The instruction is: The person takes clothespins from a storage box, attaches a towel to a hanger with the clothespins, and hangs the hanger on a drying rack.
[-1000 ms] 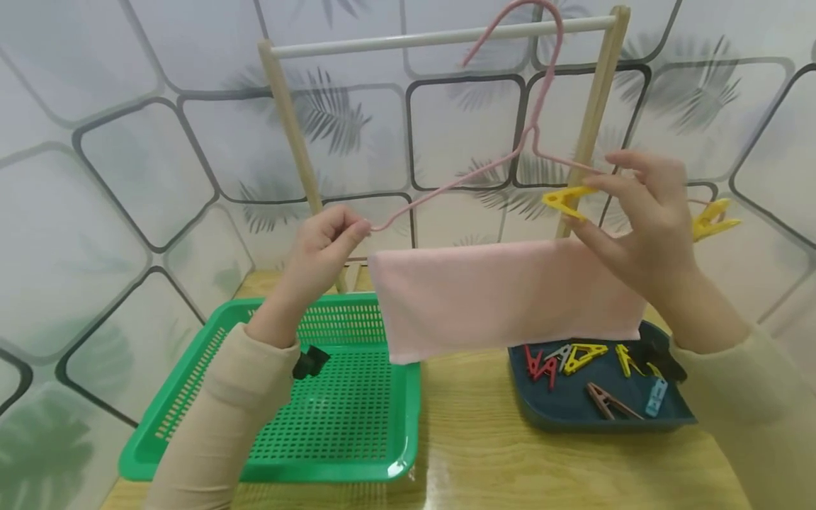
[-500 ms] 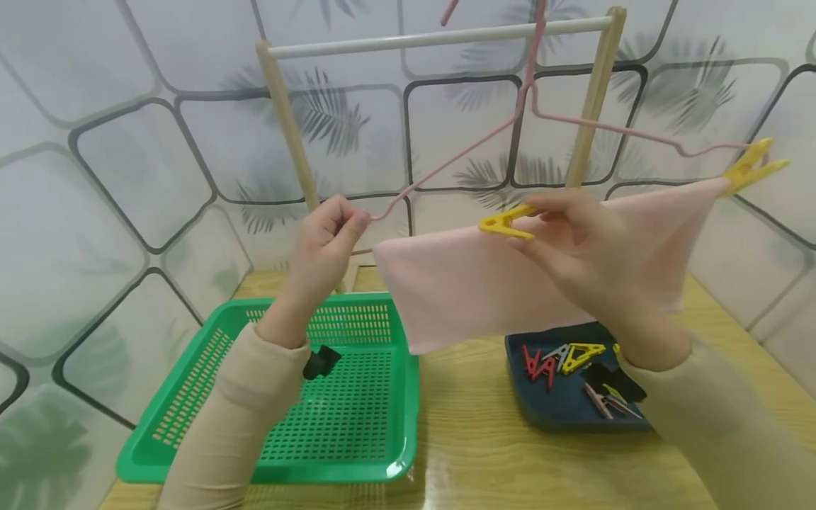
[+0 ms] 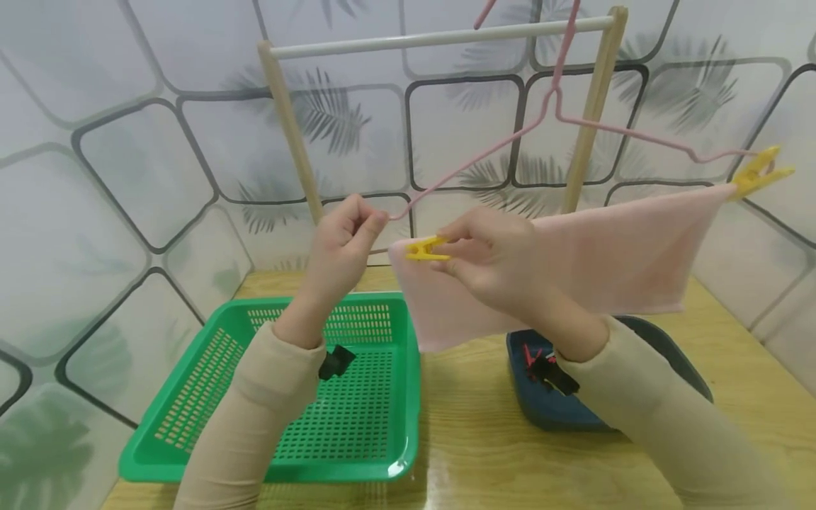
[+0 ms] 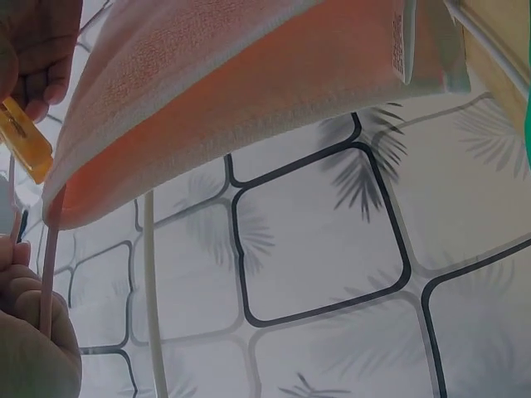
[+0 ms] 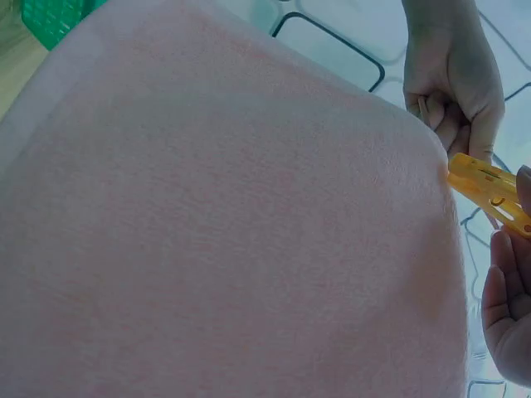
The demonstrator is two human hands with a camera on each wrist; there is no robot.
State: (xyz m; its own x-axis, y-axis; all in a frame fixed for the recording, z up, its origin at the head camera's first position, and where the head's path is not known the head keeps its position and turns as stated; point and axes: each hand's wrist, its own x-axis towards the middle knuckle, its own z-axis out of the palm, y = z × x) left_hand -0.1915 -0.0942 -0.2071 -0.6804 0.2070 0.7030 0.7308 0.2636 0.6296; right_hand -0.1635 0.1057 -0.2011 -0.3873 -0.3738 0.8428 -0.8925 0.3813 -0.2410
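Note:
A pink towel [image 3: 612,255] hangs folded over the lower bar of a pink hanger [image 3: 484,152]. My left hand [image 3: 347,244] grips the hanger's left end, fingers curled round the wire, as the left wrist view shows too. Between the thumb and fingers of my right hand [image 3: 503,258] is a yellow clothespin [image 3: 426,249], its nose right at the towel's top left corner. The right wrist view shows that clothespin [image 5: 489,191] by the towel's folded edge. Another yellow clothespin [image 3: 756,173] sits at the hanger's right end, on the towel's top right corner.
A green basket [image 3: 408,397] stands at left on the wooden table [image 3: 468,439]. To the right, a dark blue tray [image 3: 542,418] with clothespins lies partly behind my right forearm. A wooden rack with a white bar [image 3: 408,41] stands behind the hanger.
My right hand has carried the yellow clothespin leftward along the towel to its left corner. The hanger's right end has risen and swung right. My left hand shifted slightly right, still gripping.

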